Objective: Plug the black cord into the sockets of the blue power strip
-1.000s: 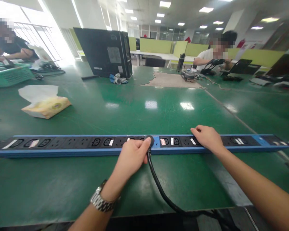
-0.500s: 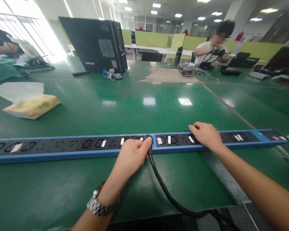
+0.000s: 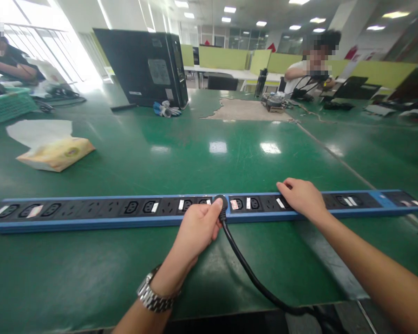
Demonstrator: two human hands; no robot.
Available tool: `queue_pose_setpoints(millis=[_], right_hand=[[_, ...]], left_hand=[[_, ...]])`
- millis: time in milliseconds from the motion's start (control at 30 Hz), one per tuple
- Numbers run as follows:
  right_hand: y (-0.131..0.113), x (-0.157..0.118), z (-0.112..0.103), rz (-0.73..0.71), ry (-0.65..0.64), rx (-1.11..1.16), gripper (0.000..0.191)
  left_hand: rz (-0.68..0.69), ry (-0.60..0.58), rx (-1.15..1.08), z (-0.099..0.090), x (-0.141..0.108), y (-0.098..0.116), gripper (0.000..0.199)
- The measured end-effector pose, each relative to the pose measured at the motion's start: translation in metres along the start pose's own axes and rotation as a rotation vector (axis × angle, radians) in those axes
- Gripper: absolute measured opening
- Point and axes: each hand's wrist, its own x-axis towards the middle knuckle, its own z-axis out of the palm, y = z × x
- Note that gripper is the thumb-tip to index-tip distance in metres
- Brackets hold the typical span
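Observation:
A long blue power strip [image 3: 101, 221] with a row of black sockets lies across the green table in front of me. My left hand [image 3: 199, 226], a metal watch on its wrist, pinches a round black power plug [image 3: 223, 201] at the strip's middle. Whether the plug sits in a socket or only rests over the strip cannot be made out. Its thick black cord [image 3: 245, 264] curves down past the table's near edge. Further right, my right hand [image 3: 302, 198] is closed over the strip, thumb and fingers at its far edge; the fingertips are partly hidden.
A tissue pack [image 3: 61, 155] lies at the left, with a green basket [image 3: 10, 107] behind it. Further back stand a black computer case [image 3: 142, 69] and a pair of gloves [image 3: 167, 109]. One person works at the far right, another at the far left.
The whole view has shifted slightly, so everything appears a little further right. Both hands keep their places on the plug and the strip.

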Motion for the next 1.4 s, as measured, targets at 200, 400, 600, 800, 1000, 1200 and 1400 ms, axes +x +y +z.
queue_pose_setpoints(millis=[200,400,600,800,1000,1200,1400], right_hand=[[0.0,-0.001,0.0,0.003,0.019,0.013,0.046],[-0.001,-0.001,-0.001,0.005,0.025,0.021,0.046],[-0.001,-0.001,0.0,0.005,0.015,0.019,0.045],[-0.001,-0.005,-0.005,-0.048,0.164,0.035,0.036],[-0.077,-0.079,-0.011,-0.186,-0.123,0.534,0.056],[-0.155,-0.119,-0.002,0.072,-0.778,1.444,0.057],[-0.113,-0.117,-0.055,-0.043,-0.466,1.871,0.044]], left_hand=[[0.046,0.035,0.058,0.0,0.005,0.004,0.058],[0.034,0.017,0.035,-0.005,0.004,0.009,0.055],[0.007,0.007,0.132,-0.004,0.007,0.006,0.056],[0.262,0.161,0.572,-0.018,0.007,0.018,0.05],[0.435,0.391,0.793,-0.04,0.034,0.011,0.036],[0.382,0.24,1.177,-0.033,0.044,0.0,0.043],[0.39,0.231,1.178,-0.033,0.04,0.003,0.045]])
